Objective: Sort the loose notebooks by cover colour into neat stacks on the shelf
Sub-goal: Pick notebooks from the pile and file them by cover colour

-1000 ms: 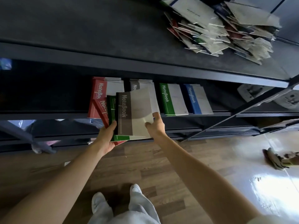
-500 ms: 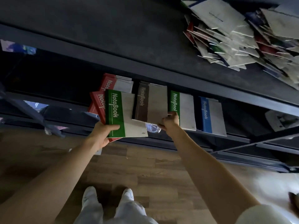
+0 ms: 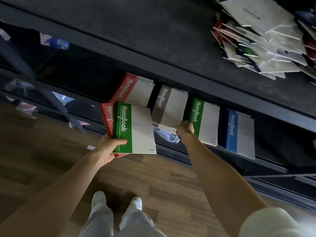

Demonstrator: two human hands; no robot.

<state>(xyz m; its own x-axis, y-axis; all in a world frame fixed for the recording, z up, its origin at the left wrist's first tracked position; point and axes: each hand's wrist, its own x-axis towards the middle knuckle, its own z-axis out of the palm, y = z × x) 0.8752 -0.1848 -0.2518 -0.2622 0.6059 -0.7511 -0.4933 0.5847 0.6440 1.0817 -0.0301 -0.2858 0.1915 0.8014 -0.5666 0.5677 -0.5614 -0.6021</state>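
Head view looks down on a dark shelf point(image 3: 171, 71) whose lower level carries four stacks across the middle of the frame: a red stack point(image 3: 136, 89), a brown stack point(image 3: 171, 106), a green stack point(image 3: 206, 122) and a blue stack point(image 3: 241, 134). The right hand point(image 3: 185, 130) sits at the near corner of the brown stack. Its fingers are curled out of sight behind it, so I cannot tell whether it pinches the top book or only presses it square. The left hand point(image 3: 109, 147), at centre left, grips a green notebook point(image 3: 135, 130) with a red notebook point(image 3: 106, 117) tucked under it, thumb across the green cover. The step in hand looks like seating a brown book on its stack. Next, the green notebook probably belongs on the green stack, past the brown one. That calls for the right hand to come free and lift it off without dragging the red notebook along. A loose pile point(image 3: 265, 41) at upper right is not yet sorted.
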